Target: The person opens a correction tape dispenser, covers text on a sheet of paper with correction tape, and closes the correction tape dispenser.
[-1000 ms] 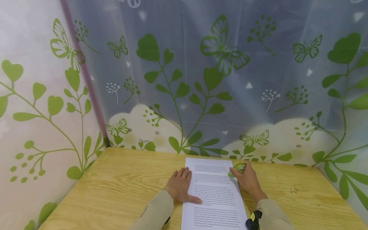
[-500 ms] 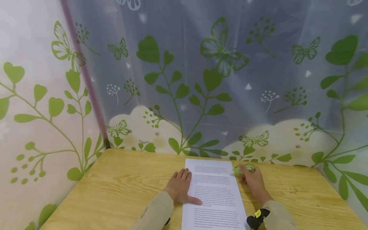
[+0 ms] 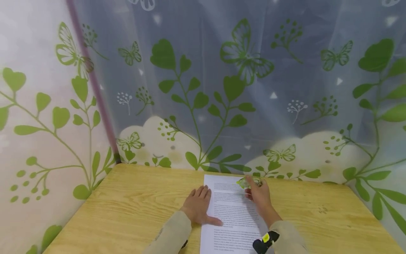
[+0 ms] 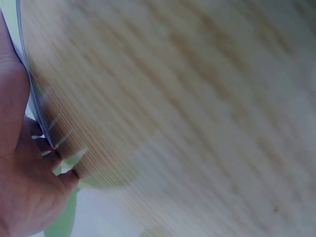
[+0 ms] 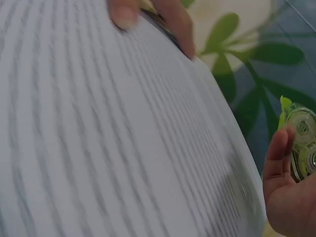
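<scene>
Lying on the wooden table (image 3: 142,197), the printed paper (image 3: 231,218) is apparently steadied by the left hand (image 3: 198,206), spread flat, while the green tape dispenser (image 5: 302,123) is pinched over its far right corner by the right hand (image 3: 261,198), presumably for control.

Person's L hand (image 3: 197,207) lies flat on L edge of printed paper (image 3: 234,215), thumb reaching txt. R hand (image 3: 260,197) grips green see-thru gadget (image 3: 245,182) over sheet's top R area. Wood desk (image 3: 142,192); leaf-print curtain (image 3: 209,137) right behind, I see.
</scene>
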`<action>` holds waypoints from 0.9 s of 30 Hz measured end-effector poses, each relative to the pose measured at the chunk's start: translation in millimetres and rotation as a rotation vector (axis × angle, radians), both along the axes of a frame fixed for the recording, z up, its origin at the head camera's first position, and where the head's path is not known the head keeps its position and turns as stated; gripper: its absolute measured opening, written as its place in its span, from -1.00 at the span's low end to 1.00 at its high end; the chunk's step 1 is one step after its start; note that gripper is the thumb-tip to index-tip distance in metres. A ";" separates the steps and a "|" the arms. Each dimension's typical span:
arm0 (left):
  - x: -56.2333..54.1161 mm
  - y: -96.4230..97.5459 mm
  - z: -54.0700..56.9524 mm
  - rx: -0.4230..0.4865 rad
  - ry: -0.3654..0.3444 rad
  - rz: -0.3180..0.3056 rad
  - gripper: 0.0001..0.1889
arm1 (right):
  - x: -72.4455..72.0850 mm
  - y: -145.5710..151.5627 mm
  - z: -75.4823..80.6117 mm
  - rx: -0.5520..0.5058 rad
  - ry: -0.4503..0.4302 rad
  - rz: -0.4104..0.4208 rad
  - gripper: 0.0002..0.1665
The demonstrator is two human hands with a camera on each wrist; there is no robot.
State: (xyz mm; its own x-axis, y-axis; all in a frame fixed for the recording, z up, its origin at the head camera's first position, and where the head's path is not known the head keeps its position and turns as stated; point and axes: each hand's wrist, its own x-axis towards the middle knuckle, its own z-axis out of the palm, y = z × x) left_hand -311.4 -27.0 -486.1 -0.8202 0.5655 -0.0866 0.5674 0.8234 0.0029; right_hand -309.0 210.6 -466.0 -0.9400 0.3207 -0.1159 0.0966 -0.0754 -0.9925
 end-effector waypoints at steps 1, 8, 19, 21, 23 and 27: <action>0.3 -0.7 0.8 -0.001 -0.002 -0.002 0.32 | -2.1 -9.4 -1.2 0.014 0.011 0.007 -0.01; 5.8 0.7 9.3 -0.030 0.022 0.011 0.29 | -12.8 -58.2 -18.6 0.213 0.095 0.032 -0.40; 9.3 0.7 13.1 -0.094 0.067 0.030 0.29 | -14.3 -75.5 -28.9 0.408 0.128 0.055 -0.42; 9.2 0.8 13.5 -0.086 0.062 0.025 0.29 | -14.8 -75.4 -29.0 0.409 0.120 0.053 -0.42; 9.1 1.0 13.6 -0.081 0.054 0.021 0.29 | -15.6 -75.4 -29.6 0.411 0.116 0.058 -0.41; 8.8 0.9 12.5 -0.083 0.054 0.018 0.29 | -16.4 -76.2 -30.3 0.415 0.124 0.074 -0.39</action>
